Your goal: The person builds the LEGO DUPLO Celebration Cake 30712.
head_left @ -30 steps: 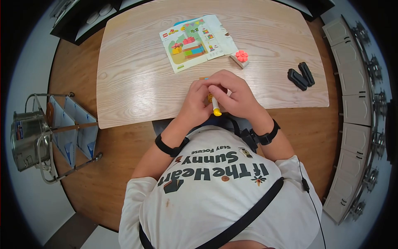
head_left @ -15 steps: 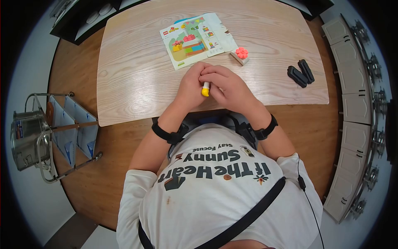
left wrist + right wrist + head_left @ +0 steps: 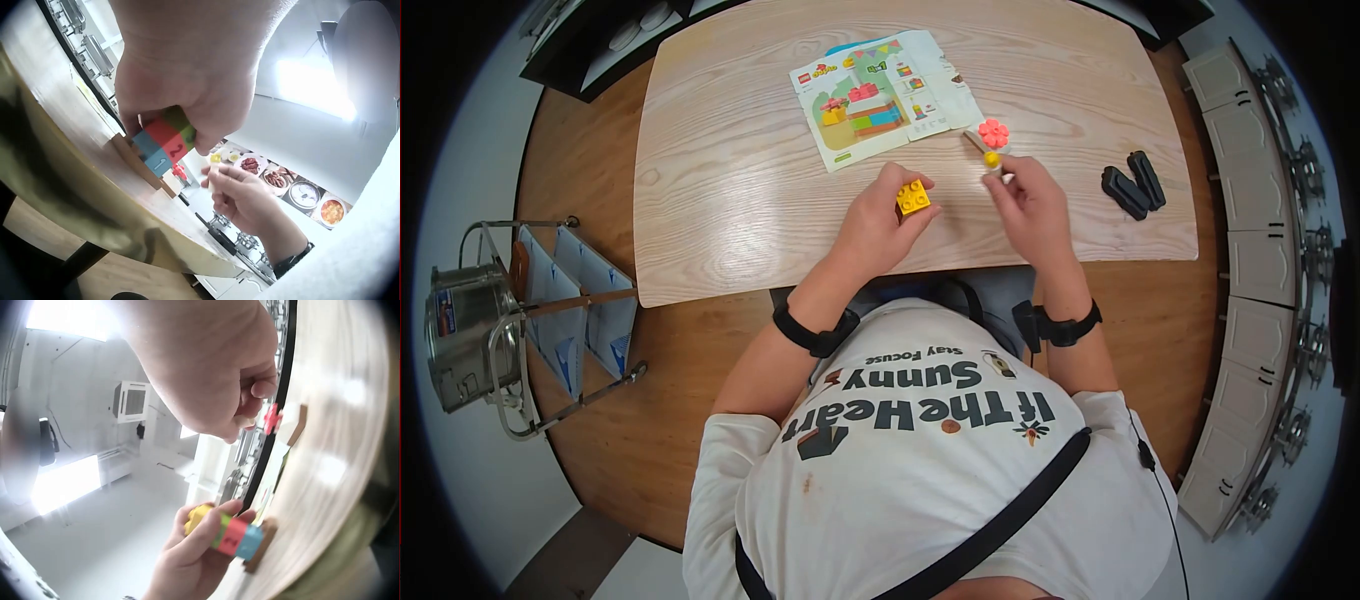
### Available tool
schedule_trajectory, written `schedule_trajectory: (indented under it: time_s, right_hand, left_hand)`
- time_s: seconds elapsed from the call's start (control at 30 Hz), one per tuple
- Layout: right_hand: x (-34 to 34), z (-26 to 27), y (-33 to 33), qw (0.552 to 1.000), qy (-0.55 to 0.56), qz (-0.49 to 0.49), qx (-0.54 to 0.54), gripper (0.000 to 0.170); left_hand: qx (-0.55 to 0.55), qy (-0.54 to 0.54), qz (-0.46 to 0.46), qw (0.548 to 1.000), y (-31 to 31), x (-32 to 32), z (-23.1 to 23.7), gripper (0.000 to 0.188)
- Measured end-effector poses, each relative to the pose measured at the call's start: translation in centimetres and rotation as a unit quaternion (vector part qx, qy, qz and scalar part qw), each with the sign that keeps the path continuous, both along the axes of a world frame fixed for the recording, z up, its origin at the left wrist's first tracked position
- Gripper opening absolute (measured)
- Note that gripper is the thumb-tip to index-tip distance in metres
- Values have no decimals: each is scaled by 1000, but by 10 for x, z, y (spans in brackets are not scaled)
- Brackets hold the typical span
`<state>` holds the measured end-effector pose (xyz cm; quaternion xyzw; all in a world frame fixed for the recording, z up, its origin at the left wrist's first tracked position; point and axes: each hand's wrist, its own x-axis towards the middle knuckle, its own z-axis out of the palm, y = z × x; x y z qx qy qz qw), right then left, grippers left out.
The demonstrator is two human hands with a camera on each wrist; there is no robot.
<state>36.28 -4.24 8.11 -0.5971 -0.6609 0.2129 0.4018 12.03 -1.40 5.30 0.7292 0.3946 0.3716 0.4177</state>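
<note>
My left hand (image 3: 878, 218) grips a stack of toy building bricks round its sides. A yellow brick (image 3: 913, 197) with studs up tops the stack. Lower down come a green brick (image 3: 222, 532), a red brick (image 3: 234, 535) marked 2 and a blue brick (image 3: 250, 542) marked 1. At the bottom is a flat brown base (image 3: 128, 159), right at the tabletop. Farther right, my right hand (image 3: 1038, 210) pinches a small white candle piece with a yellow tip (image 3: 991, 159) between thumb and fingers. It is held up, apart from the stack.
Just beyond the right hand, a pink flower piece (image 3: 994, 133) sits on a pale brick. A picture booklet (image 3: 837, 152) lies farther back on the wooden table (image 3: 730, 200). Two black objects (image 3: 1133, 188) lie at the right, and a metal cart (image 3: 580, 300) stands off the left edge.
Both hands were together round the pieces, with the candle's yellow tip toward the body. Now they are apart: the right hand has carried the candle right and forward, while the left keeps the brick stack.
</note>
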Motion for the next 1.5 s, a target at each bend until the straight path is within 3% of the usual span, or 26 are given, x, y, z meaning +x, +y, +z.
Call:
schedule_trajectory:
  time_s: [0.13, 0.27, 0.33, 0.73, 0.83, 0.93, 1.03, 1.17, 1.27, 1.5]
  right_hand:
    - [47, -28, 0, 987, -21, -139, -77, 34]
    - [64, -42, 2, 981, -42, -170, -86, 39]
    - [64, -42, 8, 976, -83, -177, -93, 41]
    - [55, -44, 24, 976, -77, -178, -94, 42]
    - [58, -57, 23, 982, -85, -168, 1, 41]
    - [41, -34, 13, 986, -23, -165, -21, 40]
    - [15, -15, 2, 996, 70, -52, -8, 37]
    - [-26, 16, -3, 988, 74, 135, -28, 43]
    - [-44, 16, 3, 975, 76, 200, -68, 44]
    - [-48, -2, 15, 973, 94, 206, -50, 40]
  left_hand:
    - [-48, 11, -31, 998, 2, -2, -6, 39]
    - [-65, -7, -53, 997, 5, -3, -14, 38]
    - [-54, 4, -51, 997, 6, -3, -13, 38]
    - [-95, -16, -41, 995, 5, -3, -21, 38]
    - [-104, -33, -39, 993, 5, -3, -26, 36]
    - [-111, -17, -39, 993, 4, -5, -18, 36]
    - [-97, -42, -41, 994, 6, -6, -27, 43]
    - [-120, -51, -53, 990, 7, -7, -30, 36]
    - [-127, -38, -57, 989, 6, -10, -31, 37]
    - [-103, -28, -44, 993, 5, -10, -26, 37]
